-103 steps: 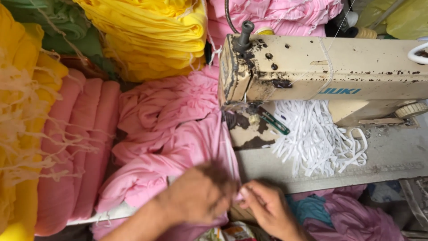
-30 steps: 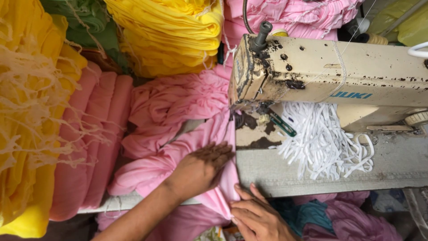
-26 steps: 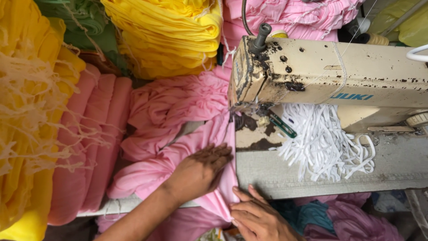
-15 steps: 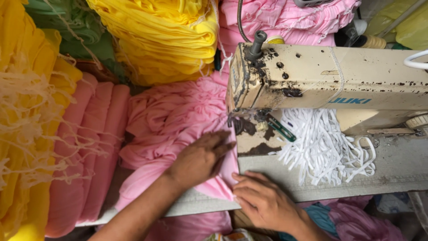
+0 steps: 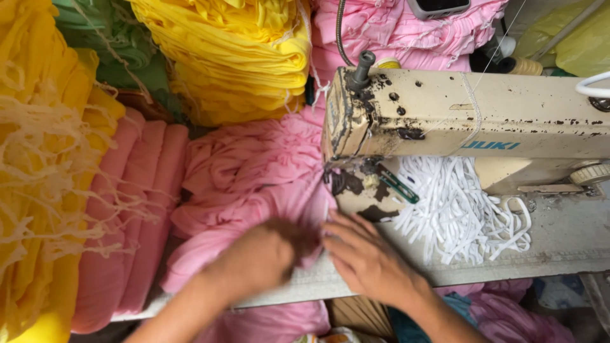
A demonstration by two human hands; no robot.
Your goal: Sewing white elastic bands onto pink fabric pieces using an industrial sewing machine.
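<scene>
A: Far out to the left of the hands, yellow fringed cloth (image 5: 38, 190), then a stack of folded salmon-pink cloth (image 5: 136, 222) just beside it

B: And above the hands?

A: Up and to the left, a pile of yellow fabric (image 5: 235, 57), with green fabric (image 5: 108, 38) further left of that. Now the left hand (image 5: 260, 260), blurred, lies on the pink fabric (image 5: 254, 171), fingers curled down into it; whether it pinches the cloth or only presses, I cannot tell

B: The right one?

A: Right hand (image 5: 368, 260) just beside the left, nearly touching, fingers spread flat, palm down at the edge of the pink fabric, gripping nothing that shows. The fabric bunches up above both hands

B: And the machine?

A: Worn cream sewing machine (image 5: 470, 114) above the right hand, with a tangle of white elastic tape (image 5: 464, 216) to that hand's upper right, on the grey table (image 5: 559, 248)
</scene>
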